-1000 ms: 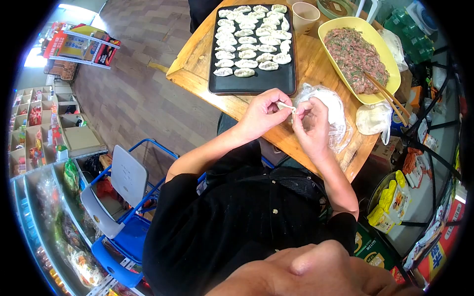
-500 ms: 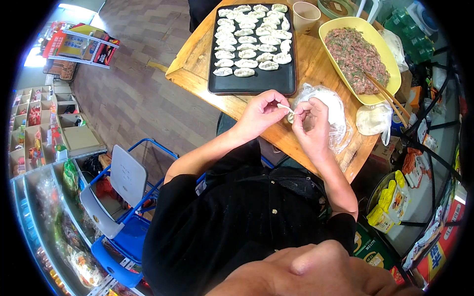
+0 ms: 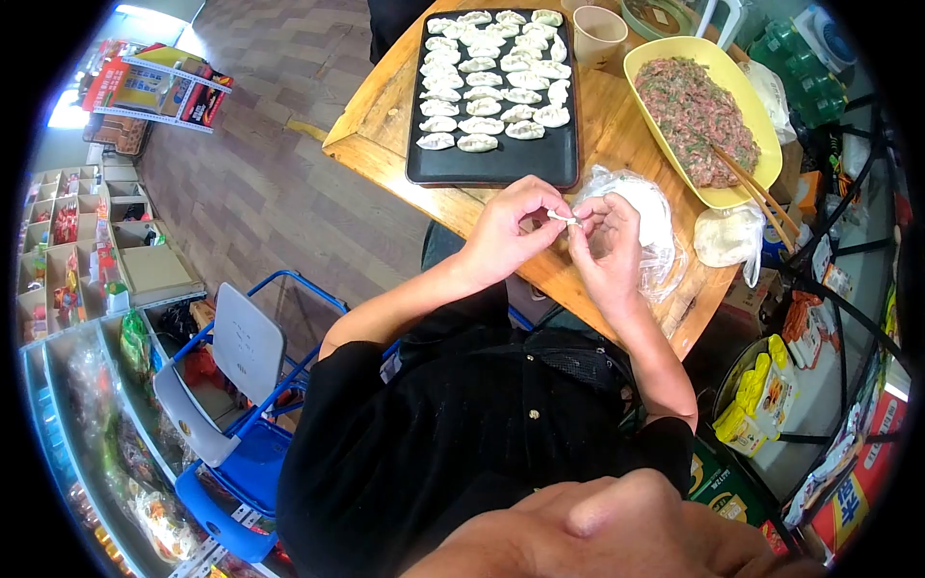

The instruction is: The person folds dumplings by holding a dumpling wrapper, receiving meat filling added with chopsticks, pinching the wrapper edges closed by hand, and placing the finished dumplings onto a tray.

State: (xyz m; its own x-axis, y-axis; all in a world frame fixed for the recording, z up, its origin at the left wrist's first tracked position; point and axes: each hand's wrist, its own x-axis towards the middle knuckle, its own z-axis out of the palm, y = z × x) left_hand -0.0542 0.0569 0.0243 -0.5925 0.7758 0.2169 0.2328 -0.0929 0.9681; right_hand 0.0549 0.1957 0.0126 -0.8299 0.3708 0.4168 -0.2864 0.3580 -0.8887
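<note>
Dumplings [image 3: 480, 125] on tray [image 3: 501, 166], bowl [image 3: 769, 159] right of it, chopsticks [image 3: 747, 180] in bowl

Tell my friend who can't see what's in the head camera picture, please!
A person's left hand and right hand pinch white dough at a wooden table, near a black tray of dumplings and a yellow bowl of meat filling with chopsticks.

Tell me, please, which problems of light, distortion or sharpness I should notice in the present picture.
Head view: black corners and a bent shelf at left, so strong wide-angle distortion; head view: washed-out glare at the upper left edge; head view: shiny reflections on the plastic bag; head view: dumplings fairly clear, but the dough piece too small for detail.
</note>
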